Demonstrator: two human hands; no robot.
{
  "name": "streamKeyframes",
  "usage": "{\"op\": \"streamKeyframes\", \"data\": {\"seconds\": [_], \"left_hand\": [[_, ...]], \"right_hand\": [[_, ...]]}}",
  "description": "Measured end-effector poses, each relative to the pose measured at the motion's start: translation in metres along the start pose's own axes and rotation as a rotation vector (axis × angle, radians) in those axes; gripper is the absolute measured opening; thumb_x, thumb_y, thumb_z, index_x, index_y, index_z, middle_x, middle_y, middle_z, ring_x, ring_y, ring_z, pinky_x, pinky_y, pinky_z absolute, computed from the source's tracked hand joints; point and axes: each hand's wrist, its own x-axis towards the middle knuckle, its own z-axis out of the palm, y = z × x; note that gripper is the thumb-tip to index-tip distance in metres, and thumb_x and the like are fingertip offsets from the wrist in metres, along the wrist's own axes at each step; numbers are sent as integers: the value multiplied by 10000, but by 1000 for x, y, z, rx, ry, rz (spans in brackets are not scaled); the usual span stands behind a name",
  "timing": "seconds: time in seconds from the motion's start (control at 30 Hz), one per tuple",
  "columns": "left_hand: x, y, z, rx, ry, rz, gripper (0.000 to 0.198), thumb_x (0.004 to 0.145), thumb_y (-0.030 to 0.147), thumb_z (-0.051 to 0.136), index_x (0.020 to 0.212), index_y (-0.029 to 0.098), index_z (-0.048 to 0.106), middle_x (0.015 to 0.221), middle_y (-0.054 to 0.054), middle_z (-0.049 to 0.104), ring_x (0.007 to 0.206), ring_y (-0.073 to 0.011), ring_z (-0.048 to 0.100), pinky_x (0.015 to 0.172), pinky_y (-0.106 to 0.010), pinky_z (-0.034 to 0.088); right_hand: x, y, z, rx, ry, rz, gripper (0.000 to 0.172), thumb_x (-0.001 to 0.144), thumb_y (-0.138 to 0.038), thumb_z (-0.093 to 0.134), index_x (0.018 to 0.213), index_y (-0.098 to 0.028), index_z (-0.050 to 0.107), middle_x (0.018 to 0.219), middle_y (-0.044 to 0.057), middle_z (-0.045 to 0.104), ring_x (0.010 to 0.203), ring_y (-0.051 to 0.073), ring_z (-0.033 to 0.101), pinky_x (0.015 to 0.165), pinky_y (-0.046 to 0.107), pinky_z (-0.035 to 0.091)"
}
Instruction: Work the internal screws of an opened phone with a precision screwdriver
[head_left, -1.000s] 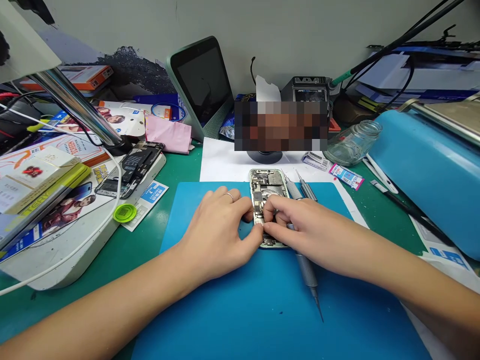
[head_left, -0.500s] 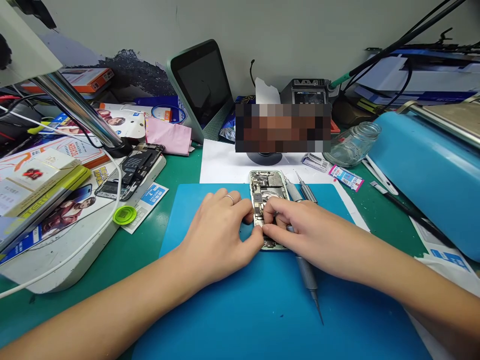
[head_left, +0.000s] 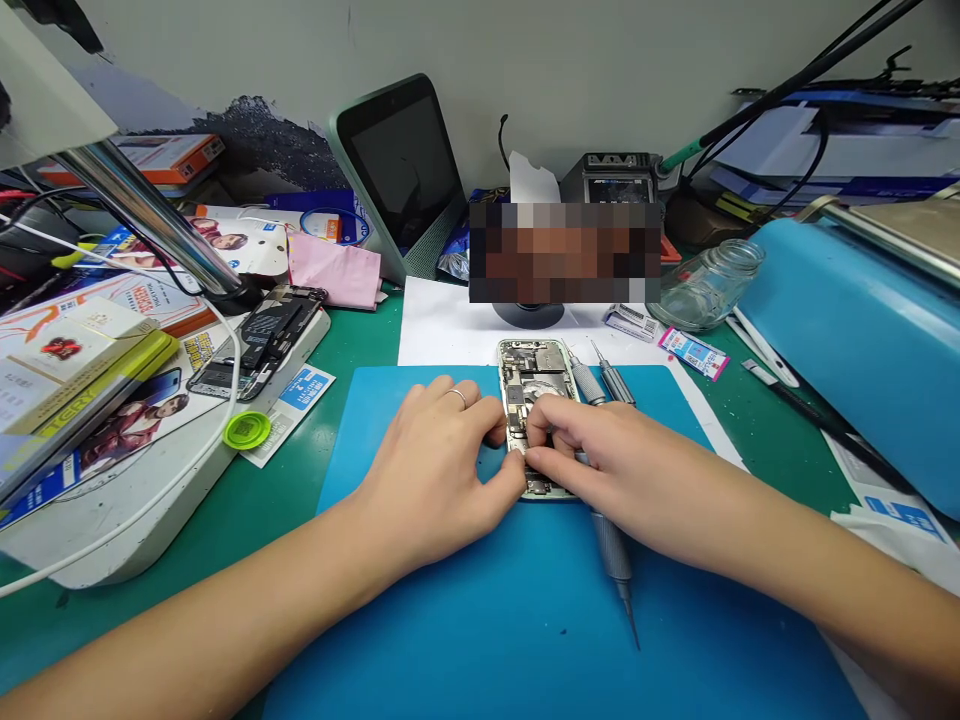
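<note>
An opened phone (head_left: 535, 362), its circuit boards and inner parts bare, lies upright on the blue mat (head_left: 450, 620). My left hand (head_left: 450, 460) grips its left edge with curled fingers and the thumb near the lower left corner. Over the phone's lower half, my right hand (head_left: 600, 450) has thumb and index finger close together at the parts; anything between those tips is too small to tell. A grey screwdriver (head_left: 615, 548) is tucked within the right hand, its thin tip pointing back towards me. Two more screwdrivers, one a grey screwdriver (head_left: 615, 382), lie beyond that hand.
A glass jar (head_left: 709, 285) and tweezers (head_left: 763, 348) lie at right beside a blue machine (head_left: 862, 340). Another opened phone (head_left: 262, 340) rests on the white lamp base (head_left: 172, 510) at left, near a green cap (head_left: 247, 431). A tablet-like screen (head_left: 401, 165) stands behind.
The screwdriver's tip under my right hand has swung slightly left. Both hands stay at the phone in nearly the same pose, and the view has shifted a little.
</note>
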Motion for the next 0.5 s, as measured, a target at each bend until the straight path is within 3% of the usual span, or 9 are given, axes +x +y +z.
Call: {"op": "streamKeyframes", "data": {"seconds": [0.17, 0.3, 0.37, 0.5], "left_hand": [[-1, 1, 1, -8, 2, 3, 157, 880, 328, 573, 767, 229, 529, 799, -7, 554, 821, -221, 500, 717, -383, 332], [0, 2, 1, -11, -2, -8, 162, 881, 332, 572, 766, 227, 528, 796, -8, 554, 822, -222, 499, 717, -386, 335], [0, 2, 0, -7, -8, -8, 156, 881, 334, 572, 773, 227, 534, 802, -9, 557, 829, -225, 499, 720, -389, 337], [-1, 1, -1, -5, -19, -2, 154, 884, 338, 571, 784, 226, 539, 820, -11, 567, 828, -225, 497, 721, -391, 339]], "right_hand": [[0, 1, 3, -37, 46, -32, 160, 1000, -364, 506, 904, -248, 558, 732, -28, 641, 677, 160, 575, 587, 278, 343], [-6, -2, -4, 31, 114, -68, 174, 997, -355, 536, 866, -249, 576, 650, -44, 633, 577, 140, 577, 522, 264, 356], [-13, -5, -9, 84, 250, -139, 178, 1007, -363, 538, 871, -260, 590, 624, -50, 632, 513, 124, 568, 490, 264, 366], [-24, -8, -11, 143, 740, -353, 96, 969, -311, 620, 876, -288, 610, 621, -54, 631, 440, 104, 549, 434, 282, 355]]}}
